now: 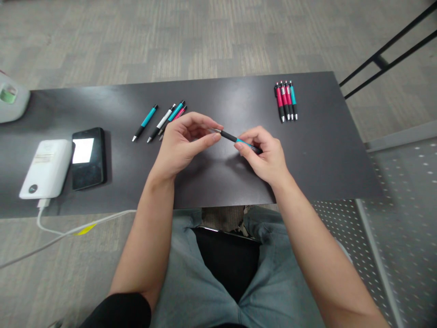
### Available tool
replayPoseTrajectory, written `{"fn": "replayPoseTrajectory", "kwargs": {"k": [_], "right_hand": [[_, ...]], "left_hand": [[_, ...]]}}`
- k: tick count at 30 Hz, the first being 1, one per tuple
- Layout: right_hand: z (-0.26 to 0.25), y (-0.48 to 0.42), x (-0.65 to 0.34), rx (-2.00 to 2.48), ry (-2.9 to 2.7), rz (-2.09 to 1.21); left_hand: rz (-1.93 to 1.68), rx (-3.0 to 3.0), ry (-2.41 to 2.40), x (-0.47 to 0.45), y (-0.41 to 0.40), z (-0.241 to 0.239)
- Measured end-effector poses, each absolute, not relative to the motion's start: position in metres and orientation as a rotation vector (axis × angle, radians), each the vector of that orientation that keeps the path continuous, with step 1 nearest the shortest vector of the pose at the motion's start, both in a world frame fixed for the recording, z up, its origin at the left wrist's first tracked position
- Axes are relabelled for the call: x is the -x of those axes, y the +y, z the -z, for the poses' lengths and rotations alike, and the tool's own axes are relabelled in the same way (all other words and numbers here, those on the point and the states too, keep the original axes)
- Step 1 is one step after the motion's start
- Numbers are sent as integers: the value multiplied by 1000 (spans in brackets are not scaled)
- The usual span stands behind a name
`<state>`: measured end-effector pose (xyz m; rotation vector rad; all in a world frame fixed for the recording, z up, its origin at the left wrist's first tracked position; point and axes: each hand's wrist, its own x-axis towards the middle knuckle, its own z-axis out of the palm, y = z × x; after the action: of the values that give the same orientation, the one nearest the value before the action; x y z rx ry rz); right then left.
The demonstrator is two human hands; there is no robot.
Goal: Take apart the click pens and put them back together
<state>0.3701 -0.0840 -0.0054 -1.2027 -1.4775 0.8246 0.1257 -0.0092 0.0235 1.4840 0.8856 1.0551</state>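
Both hands hold one teal pen with a black grip just above the dark table. My left hand pinches the pen's silver tip end between thumb and fingers. My right hand closes round the teal barrel end. A loose teal pen lies to the upper left, beside a small cluster of white, teal and pink pens. Several red and teal pens lie side by side at the table's far right.
A black phone with a lit screen and a white power bank with a white cable sit at the left. A white device is at the far left edge. A black metal frame stands right.
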Motion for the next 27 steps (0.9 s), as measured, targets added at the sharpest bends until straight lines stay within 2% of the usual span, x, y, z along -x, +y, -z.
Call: {"fn": "replayPoseTrajectory", "kwargs": {"k": [18,24,27], "right_hand": [[7,-84,-366,1108,-1433,-896],[6,-82,-366,1066,-1411,-884],[5,-83,-366,1057,-1371,-926]], "left_hand": [[-1274,-1407,768,-142,-7,3],[-1402,-1413,932,-125,10,2],[-1346,-1520,1033,-115,10,-5]]}}
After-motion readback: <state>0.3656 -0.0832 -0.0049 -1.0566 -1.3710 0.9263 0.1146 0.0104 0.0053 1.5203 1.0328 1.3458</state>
